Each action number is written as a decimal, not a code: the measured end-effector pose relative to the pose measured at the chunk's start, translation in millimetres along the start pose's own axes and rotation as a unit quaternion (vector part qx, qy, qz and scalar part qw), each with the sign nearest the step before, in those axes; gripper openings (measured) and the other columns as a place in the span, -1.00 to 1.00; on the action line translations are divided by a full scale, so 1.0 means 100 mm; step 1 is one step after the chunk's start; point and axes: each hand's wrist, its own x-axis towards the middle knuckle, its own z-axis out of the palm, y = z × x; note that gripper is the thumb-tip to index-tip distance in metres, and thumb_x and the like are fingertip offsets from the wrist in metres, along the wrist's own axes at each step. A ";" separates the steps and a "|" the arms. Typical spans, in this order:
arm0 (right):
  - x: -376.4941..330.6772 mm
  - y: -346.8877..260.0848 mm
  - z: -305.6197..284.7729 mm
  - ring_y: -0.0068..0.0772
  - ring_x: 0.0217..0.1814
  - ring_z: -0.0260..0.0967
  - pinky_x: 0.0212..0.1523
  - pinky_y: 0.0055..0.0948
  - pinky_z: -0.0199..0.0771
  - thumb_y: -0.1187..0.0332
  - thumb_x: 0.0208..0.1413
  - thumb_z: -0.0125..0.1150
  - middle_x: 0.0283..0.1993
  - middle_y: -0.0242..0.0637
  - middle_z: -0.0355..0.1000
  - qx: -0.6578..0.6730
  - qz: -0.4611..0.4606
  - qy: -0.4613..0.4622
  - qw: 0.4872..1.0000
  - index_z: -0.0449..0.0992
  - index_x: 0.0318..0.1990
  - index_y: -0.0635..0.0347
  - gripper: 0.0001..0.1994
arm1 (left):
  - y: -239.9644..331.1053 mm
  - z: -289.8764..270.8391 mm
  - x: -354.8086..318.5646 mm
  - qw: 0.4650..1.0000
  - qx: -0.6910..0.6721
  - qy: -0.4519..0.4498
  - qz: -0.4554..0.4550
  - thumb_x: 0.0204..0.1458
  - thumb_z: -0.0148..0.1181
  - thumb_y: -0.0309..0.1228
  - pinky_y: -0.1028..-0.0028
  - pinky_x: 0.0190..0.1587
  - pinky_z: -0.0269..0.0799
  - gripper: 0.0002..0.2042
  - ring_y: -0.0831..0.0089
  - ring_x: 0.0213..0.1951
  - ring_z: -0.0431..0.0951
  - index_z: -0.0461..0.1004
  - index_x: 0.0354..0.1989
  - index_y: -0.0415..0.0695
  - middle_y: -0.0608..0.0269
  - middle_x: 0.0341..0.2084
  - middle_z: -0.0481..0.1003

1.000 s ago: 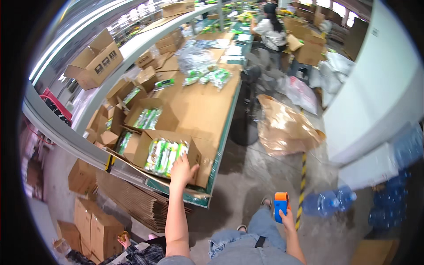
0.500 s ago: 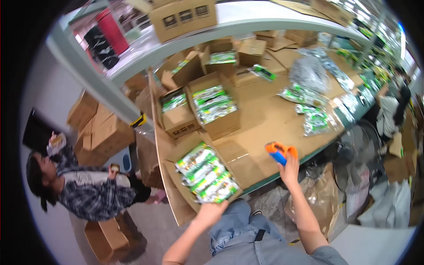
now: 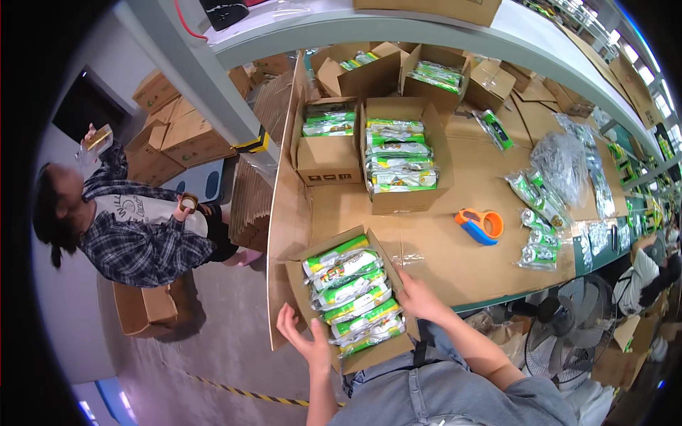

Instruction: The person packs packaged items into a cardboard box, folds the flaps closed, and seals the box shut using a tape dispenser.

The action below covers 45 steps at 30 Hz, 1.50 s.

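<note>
An open cardboard box [image 3: 298,302] filled with rows of green, white and silver packets [image 3: 352,291] sits at the table's near left edge, in front of my body. My left hand [image 3: 310,344] is at its left side, fingers spread apart and thumb near the wall. On the opposite side my right hand [image 3: 420,297] grips the box's right wall, part of its fingers hidden by the cardboard. The orange and blue tape dispenser [image 3: 481,226] lies on the cardboard-covered tabletop [image 3: 426,259], to the right of the box and apart from both hands.
Other filled boxes [image 3: 408,199] stand farther back, below a grey shelf beam [image 3: 398,44]. Loose green packets [image 3: 538,245] and a heap of clear plastic bags [image 3: 560,160] lie to the right. A floor fan [image 3: 572,319] stands beyond my right arm. Another person [image 3: 153,220] is at the left.
My right hand has put the tape dispenser down on the table and moved to the box's right wall. My left hand has shifted from the near edge to the left side, its fingers now spread.
</note>
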 end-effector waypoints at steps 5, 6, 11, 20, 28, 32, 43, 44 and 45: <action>-0.20 0.23 0.02 0.26 -0.28 0.42 -0.19 0.00 0.42 0.48 0.03 -0.07 -0.30 0.26 0.43 0.034 0.007 0.078 0.996 0.02 0.36 0.18 -0.35 | -0.43 0.10 0.20 0.958 -0.249 -0.082 -0.117 0.25 -0.08 -0.11 0.30 0.36 -0.06 -0.34 0.32 0.39 -0.08 -0.10 0.40 -0.20 0.16 0.41 -0.12; -0.28 0.35 0.00 0.26 -0.28 0.42 -0.19 0.00 0.42 0.48 0.03 -0.07 -0.30 0.26 0.43 0.036 0.013 0.081 0.996 0.02 0.36 0.18 -0.35 | -0.48 0.23 0.11 0.957 -0.249 -0.088 -0.121 0.25 -0.08 -0.11 0.30 0.36 -0.06 -0.34 0.32 0.39 -0.08 -0.10 0.40 -0.20 0.16 0.41 -0.12; -0.59 0.82 -0.30 0.19 0.13 0.25 0.12 -0.15 0.26 0.42 0.11 -0.06 0.08 0.27 0.28 0.071 0.037 0.166 0.983 -0.08 0.40 0.21 -0.33 | -0.60 1.03 -0.04 0.841 -0.327 -0.331 -0.276 0.26 -0.41 0.13 0.29 0.36 -0.05 -0.30 0.27 0.35 0.02 -0.26 0.43 -0.06 0.13 0.36 -0.02; -0.44 1.03 -0.36 0.15 0.52 -0.52 0.44 -0.10 -0.49 0.17 0.25 -0.09 0.50 0.08 -0.50 0.046 -0.108 0.150 0.982 -0.32 0.43 0.24 -0.25 | -0.24 1.81 -0.05 0.896 0.171 -0.384 0.141 0.26 -0.24 -0.18 0.05 0.39 -0.43 -0.31 -0.05 0.43 -0.37 -0.35 0.38 -0.34 -0.14 0.41 -0.34; -0.16 0.95 -0.37 0.24 0.50 -0.39 0.39 0.20 -0.35 0.08 0.17 -0.05 0.46 0.19 -0.34 -0.143 -0.129 0.183 0.964 -0.04 0.40 0.19 -0.30 | -0.15 1.91 0.02 0.849 0.336 -0.354 0.203 0.13 -0.07 -0.26 -0.08 0.37 -0.36 -0.34 -0.09 0.41 -0.26 -0.07 0.33 -0.40 -0.24 0.38 -0.21; -0.12 0.93 -0.29 0.22 0.51 -0.35 0.37 0.28 -0.35 0.06 0.16 -0.05 0.44 0.23 -0.25 -0.194 -0.121 0.208 0.951 -0.01 0.37 0.27 -0.29 | -0.30 1.77 0.27 0.822 0.258 -0.447 0.241 0.10 -0.06 -0.26 -0.09 0.36 -0.31 -0.33 -0.12 0.40 -0.19 -0.04 0.31 -0.42 -0.28 0.36 -0.16; -0.06 0.77 -0.24 0.16 0.50 -0.29 0.35 0.31 -0.31 0.07 0.09 0.02 0.41 0.24 -0.14 -0.311 -0.057 0.182 0.931 0.12 0.32 0.28 -0.32 | -0.17 1.96 0.14 0.764 0.421 -0.385 0.302 0.02 0.02 -0.26 -0.15 0.33 -0.21 -0.34 -0.09 0.38 -0.07 0.09 0.25 -0.43 -0.30 0.32 -0.04; -0.05 0.76 -0.25 0.15 0.50 -0.27 0.36 0.29 -0.30 0.07 0.09 0.02 0.41 0.24 -0.13 -0.311 -0.057 0.185 0.930 0.12 0.32 0.27 -0.32 | -0.16 1.96 0.15 0.762 0.419 -0.390 0.304 0.02 0.02 -0.26 -0.15 0.33 -0.20 -0.35 -0.10 0.38 -0.07 0.09 0.25 -0.43 -0.31 0.32 -0.04; -0.05 0.76 -0.27 0.14 0.50 -0.25 0.36 0.26 -0.29 0.07 0.09 0.02 0.41 0.23 -0.12 -0.312 -0.058 0.188 0.929 0.12 0.32 0.27 -0.32 | -0.15 1.97 0.17 0.759 0.416 -0.395 0.308 0.02 0.02 -0.26 -0.15 0.33 -0.19 -0.35 -0.10 0.38 -0.08 0.09 0.25 -0.42 -0.31 0.32 -0.04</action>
